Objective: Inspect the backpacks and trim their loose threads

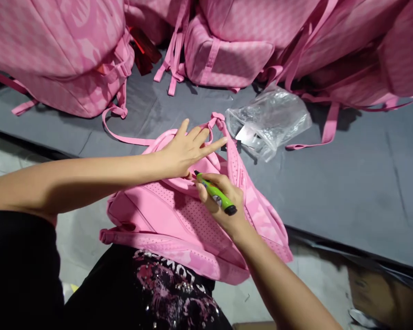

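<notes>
A pink backpack [192,220] lies across my lap and the table edge, its dotted mesh back panel and straps facing up. My left hand [189,149] is spread over the upper part of the bag, fingers stretched and apart, touching the fabric near its opening. In my right hand [225,197] is a green marker pen [215,190] with a black end. Its dark tip points up and left, close to the fabric beside my left thumb. What lies under my left palm is hidden.
Several pink backpacks [230,55] stand along the back of the grey table [347,192], straps hanging down. A clear plastic bag [278,119] with a white label lies right of the bag on my lap. A cardboard box [375,288] is on the floor at right.
</notes>
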{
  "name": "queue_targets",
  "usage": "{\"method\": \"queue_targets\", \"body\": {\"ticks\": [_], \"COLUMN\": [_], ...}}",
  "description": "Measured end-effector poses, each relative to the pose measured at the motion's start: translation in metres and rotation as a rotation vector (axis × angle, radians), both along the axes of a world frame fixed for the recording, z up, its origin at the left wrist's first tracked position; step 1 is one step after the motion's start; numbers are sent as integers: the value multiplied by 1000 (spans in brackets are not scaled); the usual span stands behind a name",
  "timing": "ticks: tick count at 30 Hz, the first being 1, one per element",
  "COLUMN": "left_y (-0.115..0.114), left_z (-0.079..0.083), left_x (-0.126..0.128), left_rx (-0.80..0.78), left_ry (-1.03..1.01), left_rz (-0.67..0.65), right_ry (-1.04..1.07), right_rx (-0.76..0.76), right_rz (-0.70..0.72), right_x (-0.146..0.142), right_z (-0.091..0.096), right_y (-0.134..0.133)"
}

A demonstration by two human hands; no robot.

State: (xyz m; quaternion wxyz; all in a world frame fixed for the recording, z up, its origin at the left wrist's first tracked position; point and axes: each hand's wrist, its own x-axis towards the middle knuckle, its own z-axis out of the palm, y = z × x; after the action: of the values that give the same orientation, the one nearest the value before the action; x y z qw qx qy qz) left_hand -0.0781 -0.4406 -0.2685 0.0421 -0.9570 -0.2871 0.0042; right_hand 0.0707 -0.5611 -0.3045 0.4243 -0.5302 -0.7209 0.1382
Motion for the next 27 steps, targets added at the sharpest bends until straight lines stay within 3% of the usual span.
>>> {"method": "queue_targets", "body": {"ticks": [4, 9, 14, 19, 27], "left_y": [0, 3, 7, 7, 12], "left_z": [-4, -3, -3, -1, -7], "left_x": [-2, -2, 4, 8, 9], "left_rx": [-24, -96, -104, -131, -212], "left_ry": [-45, -47, -5, 4, -48], "left_rz": [-17, 4, 45, 73, 81], "right_ry": [-153, -125, -120, -358, -342], "right_rx": [-77, -226, -358, -315, -205], "right_rz": [214, 78, 276, 259, 155], "right_x": [19, 30, 33, 35, 35], "right_z": [22, 36, 42, 38, 30], "right_y": [7, 12, 36, 40, 17]}}
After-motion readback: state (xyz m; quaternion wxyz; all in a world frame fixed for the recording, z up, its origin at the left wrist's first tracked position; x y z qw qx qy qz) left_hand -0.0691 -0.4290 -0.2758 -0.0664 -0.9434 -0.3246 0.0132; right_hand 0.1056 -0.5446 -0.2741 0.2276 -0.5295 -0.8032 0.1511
